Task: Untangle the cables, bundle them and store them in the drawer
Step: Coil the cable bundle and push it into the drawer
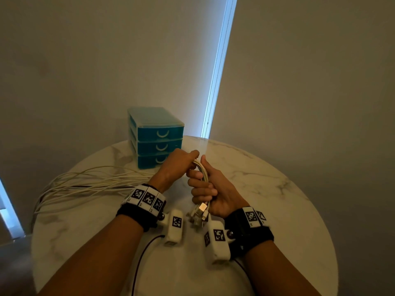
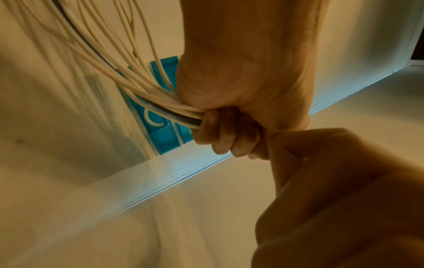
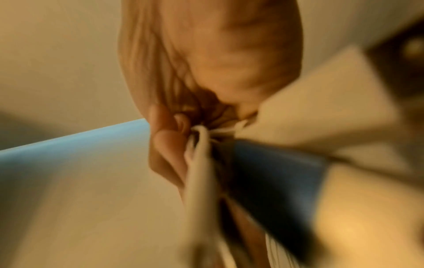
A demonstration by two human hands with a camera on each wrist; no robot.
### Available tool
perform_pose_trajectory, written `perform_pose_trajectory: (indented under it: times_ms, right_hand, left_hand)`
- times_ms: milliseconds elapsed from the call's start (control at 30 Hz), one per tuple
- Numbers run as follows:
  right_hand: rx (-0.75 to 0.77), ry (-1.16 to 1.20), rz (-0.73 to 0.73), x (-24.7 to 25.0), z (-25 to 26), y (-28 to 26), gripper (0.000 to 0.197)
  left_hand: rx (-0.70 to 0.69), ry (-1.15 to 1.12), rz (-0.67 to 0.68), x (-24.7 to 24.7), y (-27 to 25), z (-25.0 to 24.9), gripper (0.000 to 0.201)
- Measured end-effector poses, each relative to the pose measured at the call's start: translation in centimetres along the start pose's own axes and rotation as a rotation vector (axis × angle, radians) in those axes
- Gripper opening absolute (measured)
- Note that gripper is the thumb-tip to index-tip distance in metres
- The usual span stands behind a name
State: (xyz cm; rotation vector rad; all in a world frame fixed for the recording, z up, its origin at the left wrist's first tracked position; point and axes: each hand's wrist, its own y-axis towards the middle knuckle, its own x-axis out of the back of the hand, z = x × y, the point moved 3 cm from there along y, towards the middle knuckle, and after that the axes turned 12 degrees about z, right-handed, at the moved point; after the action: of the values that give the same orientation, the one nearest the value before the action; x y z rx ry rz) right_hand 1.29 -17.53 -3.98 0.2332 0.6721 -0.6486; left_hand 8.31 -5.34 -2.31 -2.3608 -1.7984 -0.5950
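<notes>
White cables [image 1: 202, 171] are being gripped in both fists at table centre, right hand [image 1: 210, 192] clamping the plug ends, left hand [image 1: 178, 165] fisted around the strands trailing to nine o'clock. Judging by this, the left should be sliding outward while the right is anchoring, keeping strands parallel; the teal drawer unit [image 1: 157, 135] is waiting shut at eleven o'clock.

No words, brand names or numbers can be read anywhere. The only signs are black-and-white square code markers on the black-and-white wristbands [image 1: 147, 198] and on the white camera blocks [image 1: 175, 227] clipped to them; tiny characters under the band markers are too small to read.
</notes>
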Motion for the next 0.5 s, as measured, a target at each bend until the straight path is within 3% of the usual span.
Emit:
perform_pose_trajectory:
  times_ms: [100, 267, 367, 500]
  right_hand:
    - [0.065, 0.034, -0.056, 0.4, 0.5, 0.1, 0.057]
    - [0.242, 0.019, -0.275, 1.3, 1.9, -0.5, 0.057]
    - [0.351, 0.058, -0.309, 1.6, 2.6, -0.7, 0.054]
    - [0.521, 0.077, -0.341, 2.1, 3.9, -1.2, 0.049]
  left_hand:
    - [0.005, -0.022, -0.007, -0.1, 0.0, 0.3, 0.050]
    - [0.004, 0.082, 0.091, -1.1, -0.3, -0.2, 0.067]
    - [-0.033, 0.104, 0.173, -1.5, -0.4, -0.9, 0.069]
    - [-0.075, 0.325, 0.120, -1.4, -0.3, -1.4, 0.074]
